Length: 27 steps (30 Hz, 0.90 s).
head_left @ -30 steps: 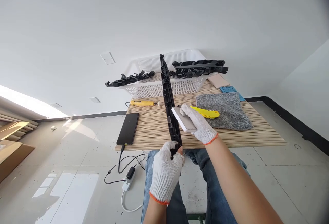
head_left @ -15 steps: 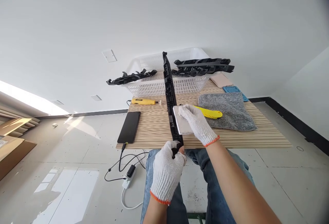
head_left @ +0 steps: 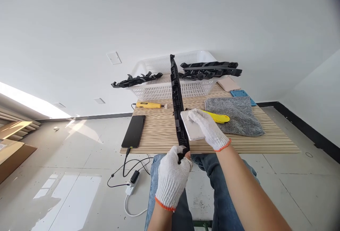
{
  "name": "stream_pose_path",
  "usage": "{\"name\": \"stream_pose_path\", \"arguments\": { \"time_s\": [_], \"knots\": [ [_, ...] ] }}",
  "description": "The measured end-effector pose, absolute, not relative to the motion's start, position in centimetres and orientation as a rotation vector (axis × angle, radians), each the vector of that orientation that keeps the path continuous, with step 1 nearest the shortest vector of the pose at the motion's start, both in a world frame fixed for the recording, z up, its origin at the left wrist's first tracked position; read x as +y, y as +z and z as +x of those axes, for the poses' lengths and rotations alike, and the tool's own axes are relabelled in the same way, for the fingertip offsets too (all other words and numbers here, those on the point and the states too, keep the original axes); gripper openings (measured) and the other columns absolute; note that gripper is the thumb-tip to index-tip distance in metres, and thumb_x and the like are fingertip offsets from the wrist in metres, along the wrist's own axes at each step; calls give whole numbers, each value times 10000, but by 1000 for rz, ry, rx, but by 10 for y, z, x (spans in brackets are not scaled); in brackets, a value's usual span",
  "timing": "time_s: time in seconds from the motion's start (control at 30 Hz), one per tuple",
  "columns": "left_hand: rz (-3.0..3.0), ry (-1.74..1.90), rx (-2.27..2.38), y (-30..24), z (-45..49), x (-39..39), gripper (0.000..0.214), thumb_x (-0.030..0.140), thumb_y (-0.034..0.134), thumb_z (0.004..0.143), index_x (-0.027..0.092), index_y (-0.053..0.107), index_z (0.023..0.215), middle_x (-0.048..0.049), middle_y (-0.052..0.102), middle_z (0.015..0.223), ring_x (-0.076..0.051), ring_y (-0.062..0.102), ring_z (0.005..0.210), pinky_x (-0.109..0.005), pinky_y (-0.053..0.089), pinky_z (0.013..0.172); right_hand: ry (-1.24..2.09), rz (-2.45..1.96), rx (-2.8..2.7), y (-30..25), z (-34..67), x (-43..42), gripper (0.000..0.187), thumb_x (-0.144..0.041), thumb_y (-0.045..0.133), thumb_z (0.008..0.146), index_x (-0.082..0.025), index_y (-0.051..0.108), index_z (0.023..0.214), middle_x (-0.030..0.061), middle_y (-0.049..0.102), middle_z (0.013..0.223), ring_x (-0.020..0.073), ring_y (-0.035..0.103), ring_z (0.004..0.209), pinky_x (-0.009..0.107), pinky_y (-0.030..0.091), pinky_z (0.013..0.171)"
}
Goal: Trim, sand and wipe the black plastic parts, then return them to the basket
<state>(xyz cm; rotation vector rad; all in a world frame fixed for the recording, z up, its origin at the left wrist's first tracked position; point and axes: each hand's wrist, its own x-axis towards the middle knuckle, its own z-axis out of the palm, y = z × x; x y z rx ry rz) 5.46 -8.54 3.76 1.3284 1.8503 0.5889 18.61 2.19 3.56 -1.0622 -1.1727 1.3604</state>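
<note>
My left hand (head_left: 174, 174), in a white knit glove with an orange cuff, is closed around the near end of a long black plastic bracket (head_left: 177, 100). The bracket points away from me over the table, its far end above the basket. My right hand (head_left: 208, 128), gloved the same way, grips a flat whitish pad (head_left: 191, 126), perhaps a sanding sponge, along the bracket's right side near its lower half. Whether the pad's edge touches the bracket is hard to see. Just beyond that hand a yellow-handled cutter (head_left: 219, 118) lies on a grey cloth (head_left: 236, 114).
A white plastic basket (head_left: 156, 92) at the back holds more black brackets (head_left: 212, 70). On the slatted-pattern table (head_left: 156, 135) are a phone (head_left: 133, 131) on a cable, a yellow rotary tool (head_left: 148, 105) and a blue tray-like piece (head_left: 240, 93). A power strip (head_left: 131, 186) lies on the floor.
My right hand and the pad have shifted slightly right and toward me along the bracket. My left hand keeps its hold in nearly the same place.
</note>
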Motion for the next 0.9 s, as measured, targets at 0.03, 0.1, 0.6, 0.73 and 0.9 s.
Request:
{"name": "stream_pose_path", "arguments": {
  "time_s": [0.03, 0.1, 0.6, 0.73, 0.9],
  "knots": [
    [1331, 593, 1851, 37, 55, -85, 183, 283, 583, 913, 212, 726, 1003, -15, 722, 672, -183, 700, 708, -269, 463, 651, 1367, -1066, -1176, 36, 186, 21, 457, -644, 690, 721, -242, 487, 643, -16, 444, 679, 159, 401, 647, 318, 390, 616],
    [1338, 597, 1852, 36, 54, -85, 183, 279, 587, 908, 215, 729, 1004, -17, 727, 679, -188, 705, 727, -275, 469, 671, 1351, -1065, -1178, 35, 185, 22, 457, -638, 682, 736, -239, 482, 640, -19, 433, 671, 155, 396, 643, 313, 386, 609],
    [1382, 582, 1874, 35, 54, -86, 185, 270, 605, 890, 207, 727, 1014, -21, 724, 673, -191, 700, 713, -271, 453, 650, 1325, -1073, -1283, 36, 191, 25, 398, -580, 566, 811, -252, 437, 625, -2, 443, 698, 174, 394, 666, 342, 417, 683],
    [1346, 575, 1870, 36, 54, -86, 192, 274, 599, 888, 209, 718, 1023, -14, 726, 693, -170, 688, 666, -250, 429, 588, 1262, -1027, -1228, 31, 186, 26, 409, -592, 621, 787, -247, 470, 627, -5, 458, 685, 172, 419, 680, 339, 433, 694],
    [1326, 595, 1855, 38, 55, -85, 222, 314, 568, 911, 205, 711, 1040, -3, 716, 691, -144, 645, 590, -247, 440, 581, 1002, -1051, -1292, 23, 181, 20, 313, -525, 523, 921, -232, 600, 840, 49, 621, 844, 208, 559, 808, 355, 477, 772]
  ]
}}
